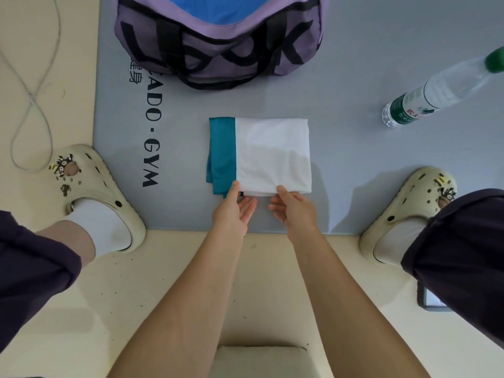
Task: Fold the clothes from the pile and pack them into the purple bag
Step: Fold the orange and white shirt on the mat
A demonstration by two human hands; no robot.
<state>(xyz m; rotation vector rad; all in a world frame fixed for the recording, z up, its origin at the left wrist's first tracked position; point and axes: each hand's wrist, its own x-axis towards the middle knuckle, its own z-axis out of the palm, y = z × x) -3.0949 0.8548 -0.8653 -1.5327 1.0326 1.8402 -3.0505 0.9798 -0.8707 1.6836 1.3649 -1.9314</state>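
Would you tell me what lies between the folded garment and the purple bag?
Only bare grey mat separates the folded garment from the purple bag, in the head view.

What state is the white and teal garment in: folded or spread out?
Folded. The white and teal garment lies on the grey mat as a compact rectangle, with layered edges showing along its near side by the hands.

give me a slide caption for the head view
Both hands, left and right, at the near edge of a folded white-and-teal garment on a gym mat, purple bag open beyond.
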